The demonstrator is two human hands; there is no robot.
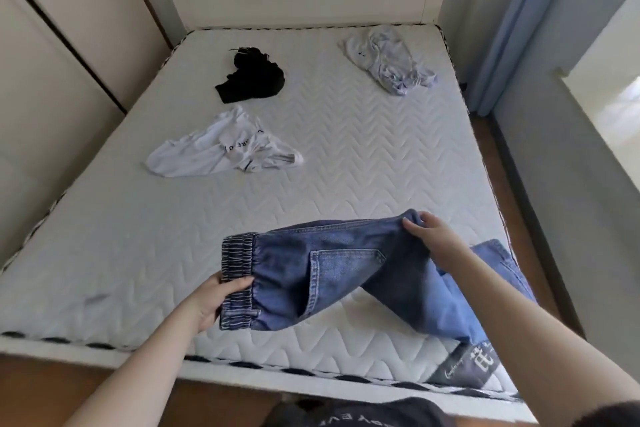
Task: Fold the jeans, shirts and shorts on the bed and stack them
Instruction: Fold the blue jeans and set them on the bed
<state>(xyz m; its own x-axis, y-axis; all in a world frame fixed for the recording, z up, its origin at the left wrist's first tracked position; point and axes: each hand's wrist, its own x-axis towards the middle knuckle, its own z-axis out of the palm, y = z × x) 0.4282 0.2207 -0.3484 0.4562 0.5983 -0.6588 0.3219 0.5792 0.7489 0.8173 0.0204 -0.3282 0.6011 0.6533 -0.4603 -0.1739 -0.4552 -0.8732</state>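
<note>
Gripping the ribbed elastic waistband, the left hand [214, 298] holds blue denim jeans [332, 274]. The right hand [433, 236] pinches their far edge. Quilted mattress [363, 156] stretches beyond.

I see a bright, evenly lit room: daylight enters from the window [616, 104] at right, which is blown out to white. Shadows stay soft, a faint one under the jeans [346, 274]. The wide lens bows the mattress [346, 149] edges and the wardrobe [52, 80]. Overall the picture is slightly soft, with compression smear in corners.

Blue jeans [332, 274], unfolded, near bed edge
</note>
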